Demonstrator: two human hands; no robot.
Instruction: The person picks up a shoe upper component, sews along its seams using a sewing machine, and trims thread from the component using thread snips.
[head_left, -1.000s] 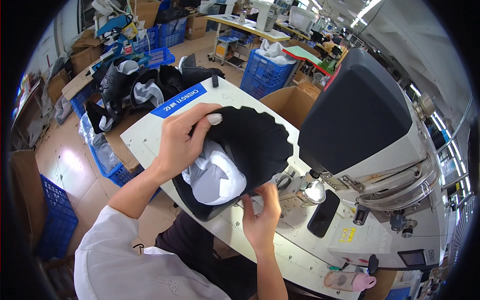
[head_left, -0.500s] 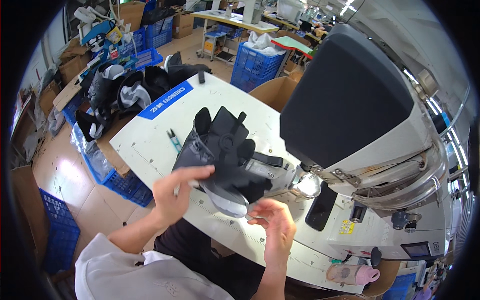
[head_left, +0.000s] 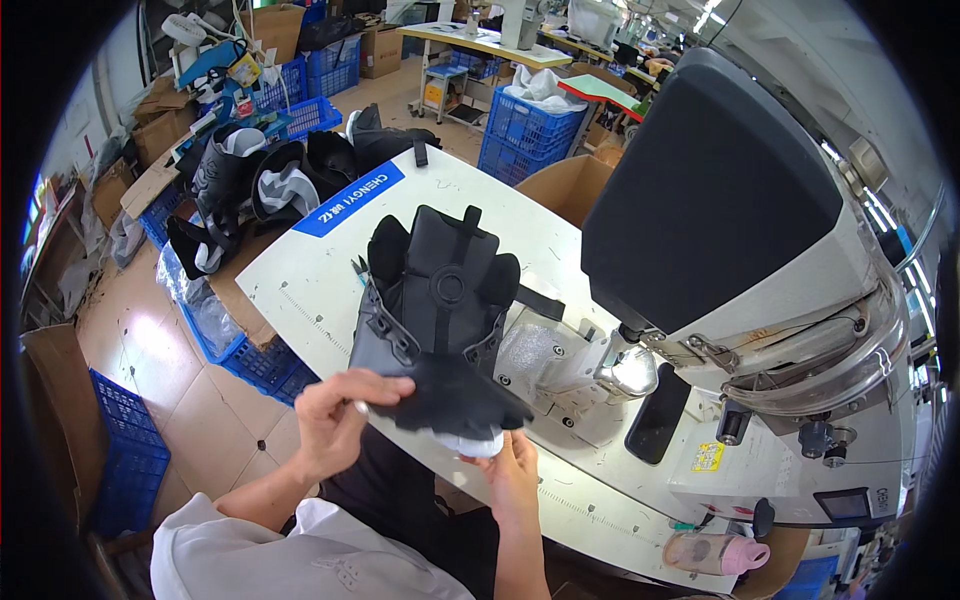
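Note:
A black boot upper (head_left: 440, 300) lies spread on the white sewing table (head_left: 300, 270), its tongue and padded collar toward the far side and lace hooks along the edges. My left hand (head_left: 340, 415) pinches the left side of its near black flap, thumb underneath and index finger on top. At the near end, my right hand (head_left: 512, 475) grips the edge where white lining (head_left: 470, 442) shows; its fingertips are partly hidden under the upper. Thread snips (head_left: 361, 270) lie mostly hidden behind the upper's left side.
A sewing machine head (head_left: 715, 200) looms at the right, its metal arm (head_left: 570, 370) beside the upper. A dark phone (head_left: 657, 415) and a pink-capped bottle (head_left: 715, 553) rest on the table. More boot uppers (head_left: 270, 180) are heaped at the far left, above blue crates (head_left: 250, 360).
The upper's near flap has turned over, so most of the grey-white lining is now underneath. My right hand has moved left and closed on the near edge. The view has shifted slightly.

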